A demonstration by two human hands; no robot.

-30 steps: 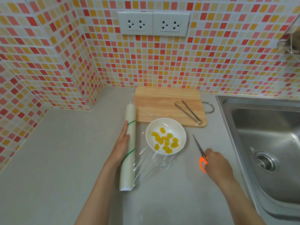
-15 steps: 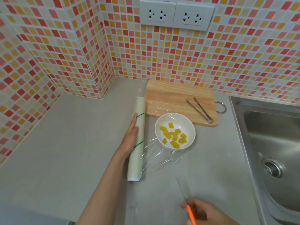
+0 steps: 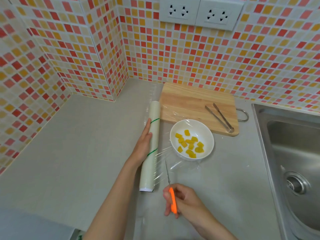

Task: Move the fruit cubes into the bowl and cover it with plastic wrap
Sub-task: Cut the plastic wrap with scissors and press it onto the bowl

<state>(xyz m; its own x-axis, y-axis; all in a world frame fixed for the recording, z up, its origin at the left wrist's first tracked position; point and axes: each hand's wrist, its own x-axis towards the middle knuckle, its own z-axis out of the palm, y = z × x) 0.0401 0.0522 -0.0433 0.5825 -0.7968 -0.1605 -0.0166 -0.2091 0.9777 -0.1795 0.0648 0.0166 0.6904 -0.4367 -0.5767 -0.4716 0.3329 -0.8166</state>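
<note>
Bowl [image 3: 191, 139] sits on counter [image 3: 78, 144] just in front of cutting board [image 3: 197, 105], sink [image 3: 294, 153] well to its right; open counter to the left. Yellow fruit cubes [image 3: 190, 146] inside, plastic wrap [image 3: 166, 158] stretched over from roll [image 3: 151, 148]. Left hand [image 3: 142, 146] lies flat against roll. Right hand [image 3: 183, 201] grips scissors [image 3: 171, 193], blades at the film.

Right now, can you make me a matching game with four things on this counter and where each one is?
Things:
1. fruit cubes
2. tongs
3. scissors
4. plastic wrap roll

Places:
A. under the left hand
B. in the white bowl
C. in the right hand
D. on the cutting board

Pairs: 1-B, 2-D, 3-C, 4-A
</note>
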